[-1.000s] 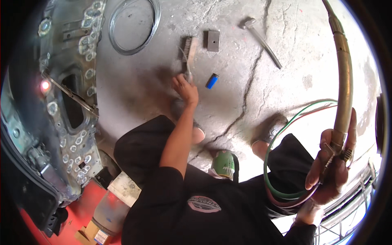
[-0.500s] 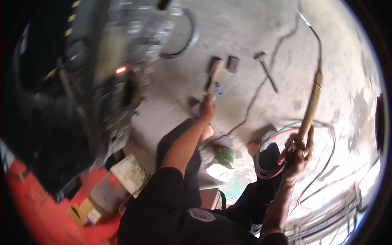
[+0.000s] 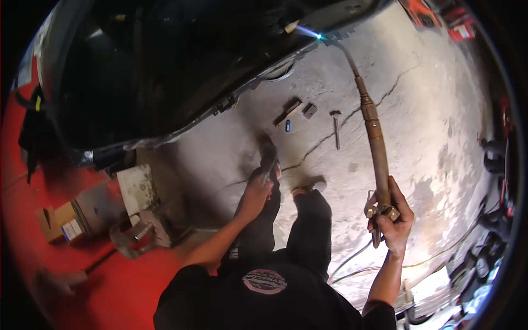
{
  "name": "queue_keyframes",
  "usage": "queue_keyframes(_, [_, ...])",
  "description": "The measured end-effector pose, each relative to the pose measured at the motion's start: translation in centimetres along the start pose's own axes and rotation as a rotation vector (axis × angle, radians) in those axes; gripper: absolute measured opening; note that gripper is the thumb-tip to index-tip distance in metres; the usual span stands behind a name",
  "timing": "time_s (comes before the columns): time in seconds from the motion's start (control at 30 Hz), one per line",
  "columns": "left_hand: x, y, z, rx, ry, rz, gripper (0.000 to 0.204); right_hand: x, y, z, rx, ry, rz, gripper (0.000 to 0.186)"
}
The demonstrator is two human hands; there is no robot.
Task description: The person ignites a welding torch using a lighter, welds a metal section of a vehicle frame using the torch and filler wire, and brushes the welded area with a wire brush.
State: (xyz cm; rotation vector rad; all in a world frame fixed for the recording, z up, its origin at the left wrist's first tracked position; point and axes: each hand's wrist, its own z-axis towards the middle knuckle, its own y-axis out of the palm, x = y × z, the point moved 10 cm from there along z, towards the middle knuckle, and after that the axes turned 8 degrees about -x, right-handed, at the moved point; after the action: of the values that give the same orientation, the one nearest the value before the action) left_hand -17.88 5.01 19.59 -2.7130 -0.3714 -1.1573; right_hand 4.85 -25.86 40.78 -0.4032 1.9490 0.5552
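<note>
My right hand (image 3: pixel 393 220) is wrapped round the valve end of a long brass gas torch (image 3: pixel 375 140). At the far end of its bent nozzle burns a blue flame (image 3: pixel 308 31), pointing left across the edge of a dark vehicle panel (image 3: pixel 181 71). My left hand (image 3: pixel 256 197) is closed low over my left leg. Something greyish seems to show at its fingers, but blur hides what it is. Ahead on the concrete lie a brush (image 3: pixel 288 110), a small dark block (image 3: pixel 309 110), a blue lighter-sized object (image 3: pixel 287 126) and a hammer (image 3: pixel 336 129).
At left on the red floor stand an opened cardboard box (image 3: pixel 57 221), a pale speckled board (image 3: pixel 137 190) and a rounded metal tool (image 3: pixel 140 232). A hose (image 3: pixel 357 270) trails on the right, towards dark clutter (image 3: pixel 487 258) along the edge.
The view has turned, and the vehicle panel now spans the top. My torch's flame has come over to the panel's edge. My left hand has drawn back from the brush towards my leg.
</note>
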Motion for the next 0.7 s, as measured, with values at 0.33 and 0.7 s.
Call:
queue_keyframes(0.33, [1.7, -6.6, -1.7, 0.318, 0.151, 0.565, 0.021, -4.3, 8.9, 11.6, -0.138, 0.128, -0.213, 0.076])
queue_keyframes(0.7, [-11.0, -2.9, 25.4, 0.218, 0.113, 0.877, 0.018, -1.8, 1.3, 14.7, 0.111, -0.167, -0.128, 0.087])
